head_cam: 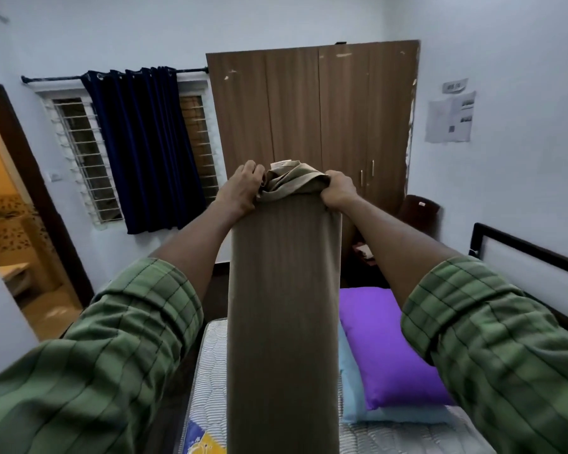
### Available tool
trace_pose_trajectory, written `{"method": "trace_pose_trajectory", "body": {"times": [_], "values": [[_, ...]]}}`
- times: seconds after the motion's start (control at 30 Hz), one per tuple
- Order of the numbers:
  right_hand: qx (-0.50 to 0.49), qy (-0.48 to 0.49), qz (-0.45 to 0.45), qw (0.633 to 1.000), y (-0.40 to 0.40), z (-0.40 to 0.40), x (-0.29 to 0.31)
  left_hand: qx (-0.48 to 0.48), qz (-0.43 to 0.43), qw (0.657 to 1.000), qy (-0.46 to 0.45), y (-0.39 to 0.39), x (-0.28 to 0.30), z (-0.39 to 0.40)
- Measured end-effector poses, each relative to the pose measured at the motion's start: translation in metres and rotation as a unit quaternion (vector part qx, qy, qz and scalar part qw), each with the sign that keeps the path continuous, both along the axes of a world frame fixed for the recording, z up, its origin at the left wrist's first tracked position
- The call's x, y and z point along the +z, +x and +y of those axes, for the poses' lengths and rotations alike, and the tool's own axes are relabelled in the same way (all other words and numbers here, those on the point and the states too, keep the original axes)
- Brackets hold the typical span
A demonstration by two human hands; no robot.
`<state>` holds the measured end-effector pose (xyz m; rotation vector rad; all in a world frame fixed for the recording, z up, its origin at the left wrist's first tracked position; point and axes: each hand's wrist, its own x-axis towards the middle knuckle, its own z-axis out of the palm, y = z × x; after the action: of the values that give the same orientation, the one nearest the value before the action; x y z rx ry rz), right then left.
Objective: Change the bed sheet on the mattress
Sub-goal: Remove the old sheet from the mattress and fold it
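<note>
Nearest, at the bottom edge, the bare quilted mattress (207,362) lies uncovered, with a yellow and blue label at its near left corner. On its right part a purple pillow (384,345) rests on top of a light blue pillow (358,398), the blue one showing along the purple one's left and near edges. Two arms in rolled green checked sleeves (122,342) reach forward and up from both sides.

Between the arms a folded brown bed sheet (282,306) hangs in a long flat strip, raised above the mattress and running down past the bottom edge in front of it. Its upper end is bunched into folds. The left hand (241,188) grips the left side of that bunch, its fingers curled into the cloth. The right hand (338,191) grips the right side, its fingers closed over the top edge. The two hands are near each other at the same height, with the gathered cloth between them.

To the right, beyond the pillows, stands a black-framed headboard (522,257). Farther off, a brown wardrobe (312,119) fills the middle of the far wall. Left of it a dark blue curtain (141,149) hangs across part of a barred window (79,152). At the far left a doorway (17,224) opens onto a yellow-lit room. Papers (450,117) are stuck to the right wall.
</note>
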<state>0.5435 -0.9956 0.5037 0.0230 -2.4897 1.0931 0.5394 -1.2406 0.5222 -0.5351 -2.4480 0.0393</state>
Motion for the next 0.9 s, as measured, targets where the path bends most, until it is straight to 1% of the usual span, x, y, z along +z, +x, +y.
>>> {"method": "trace_pose_trajectory", "body": {"times": [0.2,0.27,0.37,0.43,0.47,0.5,0.53,0.6,0.7,0.8,0.9], "values": [[0.041,0.026,-0.042,0.998,-0.137,0.011,0.002,0.044,-0.018,0.999,-0.025,-0.121,-0.001,0.010],[0.044,0.045,-0.049,0.997,-0.180,0.014,0.007,0.065,-0.030,0.997,-0.017,-0.163,0.003,0.013],[0.034,0.031,-0.018,0.999,-0.245,0.016,0.025,0.096,-0.004,0.995,-0.018,-0.221,0.026,0.022],[0.033,0.016,0.007,0.999,-0.260,0.014,0.030,0.092,0.001,0.996,-0.014,-0.237,0.043,0.026],[0.033,0.006,0.017,0.999,-0.280,0.017,0.038,0.093,0.011,0.996,-0.009,-0.257,0.052,0.029],[0.035,-0.003,0.026,0.999,-0.293,0.019,0.044,0.093,0.019,0.995,0.015,-0.270,0.060,0.032],[0.039,-0.005,0.029,0.999,-0.295,0.020,0.047,0.087,0.020,0.995,0.045,-0.273,0.062,0.031],[0.049,-0.008,0.018,0.999,-0.303,0.024,0.048,0.091,0.015,0.993,0.078,-0.281,0.058,0.034],[0.069,-0.001,-0.011,0.998,-0.296,0.031,0.028,0.100,0.001,0.991,0.094,-0.276,0.025,0.037],[0.079,-0.006,-0.029,0.996,-0.270,0.038,-0.003,0.098,-0.007,0.986,0.134,-0.250,-0.012,0.037],[0.078,-0.003,-0.058,0.995,-0.224,0.043,-0.039,0.099,-0.023,0.980,0.168,-0.202,-0.052,0.040]]}}
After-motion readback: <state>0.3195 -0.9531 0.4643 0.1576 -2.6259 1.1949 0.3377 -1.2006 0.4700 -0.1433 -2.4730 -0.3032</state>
